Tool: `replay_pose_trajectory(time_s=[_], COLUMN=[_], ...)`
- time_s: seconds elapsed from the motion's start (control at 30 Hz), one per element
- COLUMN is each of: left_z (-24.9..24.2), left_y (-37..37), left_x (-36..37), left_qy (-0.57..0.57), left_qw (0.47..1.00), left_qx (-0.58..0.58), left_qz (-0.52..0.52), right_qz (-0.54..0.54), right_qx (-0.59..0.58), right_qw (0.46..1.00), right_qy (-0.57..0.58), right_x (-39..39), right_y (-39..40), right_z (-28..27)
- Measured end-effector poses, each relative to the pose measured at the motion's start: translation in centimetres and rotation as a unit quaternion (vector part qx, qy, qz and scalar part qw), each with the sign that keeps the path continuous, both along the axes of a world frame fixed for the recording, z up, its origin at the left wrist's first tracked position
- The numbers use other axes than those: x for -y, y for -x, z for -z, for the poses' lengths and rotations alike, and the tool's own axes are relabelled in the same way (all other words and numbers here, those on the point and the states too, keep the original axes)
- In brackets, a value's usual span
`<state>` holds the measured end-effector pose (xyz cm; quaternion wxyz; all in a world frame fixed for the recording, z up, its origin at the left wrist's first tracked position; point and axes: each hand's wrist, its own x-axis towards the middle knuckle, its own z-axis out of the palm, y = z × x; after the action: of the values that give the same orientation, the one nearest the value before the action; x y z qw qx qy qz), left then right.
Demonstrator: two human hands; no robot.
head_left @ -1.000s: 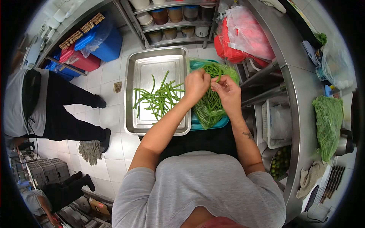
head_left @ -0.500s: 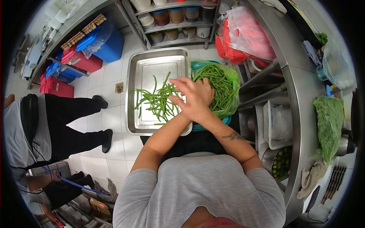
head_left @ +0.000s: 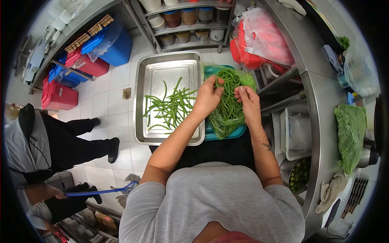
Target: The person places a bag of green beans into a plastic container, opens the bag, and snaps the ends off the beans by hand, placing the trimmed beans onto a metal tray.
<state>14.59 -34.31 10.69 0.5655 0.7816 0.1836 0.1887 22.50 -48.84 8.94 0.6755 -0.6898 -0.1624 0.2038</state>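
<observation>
A rectangular metal tray (head_left: 139, 121) lies before me with a loose heap of green beans (head_left: 174, 107) on it. To its right, a clear green plastic bag full of green beans (head_left: 230, 103) rests in a teal tray (head_left: 239, 133). Over the bag's left part is my left hand (head_left: 208, 97), its fingers closed in a pinch near the beans; what it grips is too small to make out. At the bag's right side, my right hand (head_left: 248, 101) has thumb and fingertips pressed together, with their contents unclear.
Shelves with tubs (head_left: 188, 18) stand ahead. Blue (head_left: 111, 48) and red bins (head_left: 60, 95) are at the far left. Two people stand at the left, one (head_left: 36, 137) nearer; one hand there holds a blue handle (head_left: 97, 191). A steel counter (head_left: 324, 121) runs along the right.
My crossed hands have parted. My left hand has moved right from the metal tray's edge to the bag, and my right hand has moved to the bag's right side. The blue handle has swung up.
</observation>
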Motion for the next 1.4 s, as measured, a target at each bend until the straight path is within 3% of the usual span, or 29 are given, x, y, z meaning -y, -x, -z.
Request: replay_pose_trajectory(time_s=[0.1, 0.2, 0.3, 0.4, 0.43, 0.5, 0.6, 0.73, 0.83, 0.97, 1.17, 1.27, 1.37, 1.4], left_z=[-0.3, -0.8, 0.3, 2.0, 2.3, 3.0, 2.7, 1.6, 2.2, 2.7, 1.7, 2.3, 3.8, 3.2], left_y=[-0.3, -0.4, -0.8, -0.9, -0.8, -0.8, -0.7, -1.3, -1.2, -0.9, -0.2, 0.1, -0.3, -0.1], left_x=[-1.0, -1.2, -1.0, -0.7, -0.7, -1.3, -2.0, -1.7, -2.1, -3.7, -1.5, -1.8, -2.6, -2.4], left_qy=[0.067, 0.141, 0.129, 0.054, 0.025, 0.108, 0.184, 0.188, 0.081, -0.023, 0.151, -0.029, -0.224, -0.185], left_qw=[0.996, 0.987, 0.984, 0.992, 0.995, 0.991, 0.979, 0.971, 0.989, 0.995, 0.988, 0.999, 0.963, 0.975], left_qx=[0.021, 0.036, 0.074, 0.049, 0.029, 0.049, 0.078, 0.141, 0.124, 0.098, 0.036, 0.032, 0.148, 0.126], left_qz=[0.047, 0.069, 0.1, 0.101, 0.094, 0.055, 0.033, 0.047, 0.024, -0.012, 0.01, -0.002, 0.006, 0.011], right_qz=[0.024, -0.026, -0.087, -0.042, -0.009, 0.053, -0.015, -0.204, -0.228, -0.23, -0.217, -0.209, -0.208, -0.21], right_qx=[0.073, 0.122, -0.084, -0.14, -0.095, -0.004, 0.181, -0.079, -0.143, -0.127, -0.12, -0.106, -0.115, -0.112], right_qw=[0.997, 0.99, 0.991, 0.97, 0.974, 0.972, 0.983, 0.976, 0.962, 0.965, 0.968, 0.972, 0.971, 0.971], right_qy=[0.013, 0.07, -0.052, -0.193, -0.205, -0.229, 0.03, -0.008, -0.044, -0.006, -0.031, -0.029, -0.005, -0.006], right_x=[-0.9, -1.4, -2.6, -3.9, -3.9, -3.6, -2.5, -3.3, -3.4, -3.1, -3.6, -3.3, -3.0, -3.1], right_y=[0.1, -0.4, -0.4, -1.4, -1.6, -2.3, -3.5, -1.5, -1.3, -1.4, -0.9, -1.0, -0.8, -0.8], right_z=[0.0, -0.1, -1.3, -0.2, -0.5, -1.6, -1.3, 0.7, 1.5, 1.0, 0.5, 0.9, 0.4, 0.4])
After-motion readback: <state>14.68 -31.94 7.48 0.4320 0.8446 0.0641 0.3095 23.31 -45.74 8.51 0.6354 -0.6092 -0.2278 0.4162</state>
